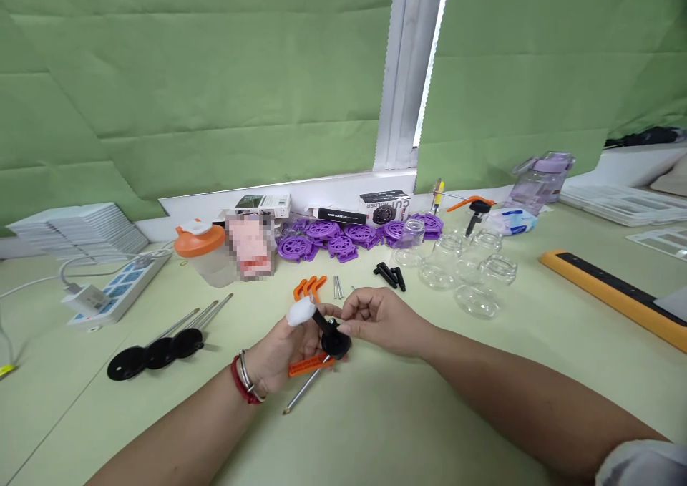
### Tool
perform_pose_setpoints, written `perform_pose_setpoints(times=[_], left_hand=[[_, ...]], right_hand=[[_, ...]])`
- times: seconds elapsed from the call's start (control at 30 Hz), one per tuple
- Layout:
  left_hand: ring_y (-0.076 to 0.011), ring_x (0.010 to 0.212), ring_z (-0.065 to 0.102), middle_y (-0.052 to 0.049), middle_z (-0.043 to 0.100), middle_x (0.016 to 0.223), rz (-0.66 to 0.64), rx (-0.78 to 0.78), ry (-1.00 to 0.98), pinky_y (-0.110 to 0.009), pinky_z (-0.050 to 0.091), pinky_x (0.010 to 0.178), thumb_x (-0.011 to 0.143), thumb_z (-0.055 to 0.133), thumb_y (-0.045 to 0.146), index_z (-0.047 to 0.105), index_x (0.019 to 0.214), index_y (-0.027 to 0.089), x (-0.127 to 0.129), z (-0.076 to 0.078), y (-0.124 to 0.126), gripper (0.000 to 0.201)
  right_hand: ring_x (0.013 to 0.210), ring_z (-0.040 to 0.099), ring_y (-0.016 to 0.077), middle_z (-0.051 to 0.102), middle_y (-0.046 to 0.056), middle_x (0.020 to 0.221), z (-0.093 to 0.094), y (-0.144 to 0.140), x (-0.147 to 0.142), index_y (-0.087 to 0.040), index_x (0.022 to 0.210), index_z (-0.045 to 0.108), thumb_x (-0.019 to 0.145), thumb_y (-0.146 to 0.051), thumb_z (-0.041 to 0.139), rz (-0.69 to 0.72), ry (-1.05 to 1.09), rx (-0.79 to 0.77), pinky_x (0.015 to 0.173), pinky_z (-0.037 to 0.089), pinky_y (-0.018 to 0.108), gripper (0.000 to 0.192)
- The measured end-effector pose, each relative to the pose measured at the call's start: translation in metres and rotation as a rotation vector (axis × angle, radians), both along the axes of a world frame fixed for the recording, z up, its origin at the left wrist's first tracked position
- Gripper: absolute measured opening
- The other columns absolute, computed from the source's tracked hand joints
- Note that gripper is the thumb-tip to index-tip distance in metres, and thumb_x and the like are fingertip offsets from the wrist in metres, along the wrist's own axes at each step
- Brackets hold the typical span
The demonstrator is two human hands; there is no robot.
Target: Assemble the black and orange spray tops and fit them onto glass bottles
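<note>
My left hand (287, 346), its thumb wrapped in white, holds a black round lid (337, 344) with a metal rod (307, 393) slanting down from it. A black handle grip (320, 320) rises beside the thumb, and an orange crank arm (308, 366) shows under the fingers. At the lid's hub my right hand (376, 321) is closed in a pinch; whatever lies between its fingertips is hidden. Just beyond the hands lie several orange crank arms (310, 288), a few screws (338, 287) and several black grips (391, 276).
Black lids with rods (159, 353) lie at left, near a power strip (121, 289) and an orange-topped bottle (201, 253). Glass jars (477, 296) stand at right, before a long orange-and-black tool (617, 293). Purple plastic parts (322, 230) and boxes (383, 209) line the back.
</note>
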State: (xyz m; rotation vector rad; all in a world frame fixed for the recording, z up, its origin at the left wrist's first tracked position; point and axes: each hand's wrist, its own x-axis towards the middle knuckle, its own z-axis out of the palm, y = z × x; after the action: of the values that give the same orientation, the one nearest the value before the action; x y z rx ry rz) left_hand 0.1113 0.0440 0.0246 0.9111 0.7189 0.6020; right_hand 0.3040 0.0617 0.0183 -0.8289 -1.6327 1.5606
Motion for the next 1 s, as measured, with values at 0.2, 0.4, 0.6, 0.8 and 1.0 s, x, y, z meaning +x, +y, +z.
perform_pose_setpoints(times=[0.2, 0.4, 0.6, 0.8, 1.0], left_hand=[[-0.0309, 0.118, 0.041, -0.012, 0.042, 0.127, 0.115, 0.672, 0.089, -0.047, 0.031, 0.099, 0.062, 0.068, 0.055, 0.028, 0.131, 0.026, 0.005, 0.000, -0.013, 0.086], [-0.0371, 0.131, 0.023, -0.013, 0.015, 0.144, 0.329, 1.168, 0.250, -0.054, 0.024, 0.105, 0.042, 0.085, 0.037, 0.009, 0.138, 0.031, 0.010, -0.016, -0.020, 0.122], [-0.0376, 0.134, 0.018, -0.013, 0.015, 0.146, 0.431, 1.296, 0.244, -0.058, 0.021, 0.106, 0.055, 0.077, 0.049, 0.012, 0.138, 0.031, 0.005, -0.009, -0.018, 0.107], [-0.0190, 0.094, 0.054, -0.006, 0.052, 0.108, 0.474, 0.893, 0.466, -0.036, 0.045, 0.082, 0.082, 0.056, 0.032, 0.025, 0.132, 0.028, 0.005, -0.012, -0.005, 0.058], [-0.0121, 0.067, 0.048, 0.000, 0.053, 0.083, 0.489, 0.781, 0.533, -0.026, 0.043, 0.063, 0.083, 0.052, 0.034, 0.041, 0.119, 0.023, 0.002, -0.013, 0.003, 0.039]], right_hand=[[0.039, 0.047, 0.0057, 0.059, 0.002, 0.059, 0.026, -0.030, 0.001, -0.011, 0.076, 0.061, 0.085, -0.059, 0.040, 0.240, -0.065, -0.118, 0.039, 0.034, 0.019, 0.053], [0.040, 0.043, 0.0053, 0.050, -0.004, 0.050, 0.023, -0.043, -0.007, -0.014, 0.070, 0.052, 0.079, -0.047, 0.058, 0.256, -0.074, -0.285, 0.040, 0.032, 0.017, 0.035], [0.050, 0.040, 0.0071, 0.049, -0.003, 0.058, 0.032, -0.033, 0.004, -0.016, 0.067, 0.049, 0.081, -0.029, 0.053, 0.052, -0.510, 0.273, 0.047, 0.029, 0.020, 0.020], [0.063, 0.054, 0.0150, 0.062, 0.005, 0.076, 0.014, -0.009, 0.004, -0.015, 0.084, 0.060, 0.086, -0.024, 0.043, -0.053, -1.065, 0.912, 0.055, 0.027, 0.027, 0.019], [0.064, 0.058, 0.0161, 0.064, 0.005, 0.077, 0.003, -0.006, -0.001, -0.015, 0.085, 0.059, 0.088, -0.027, 0.041, 0.002, -1.133, 0.933, 0.055, 0.028, 0.027, 0.022]])
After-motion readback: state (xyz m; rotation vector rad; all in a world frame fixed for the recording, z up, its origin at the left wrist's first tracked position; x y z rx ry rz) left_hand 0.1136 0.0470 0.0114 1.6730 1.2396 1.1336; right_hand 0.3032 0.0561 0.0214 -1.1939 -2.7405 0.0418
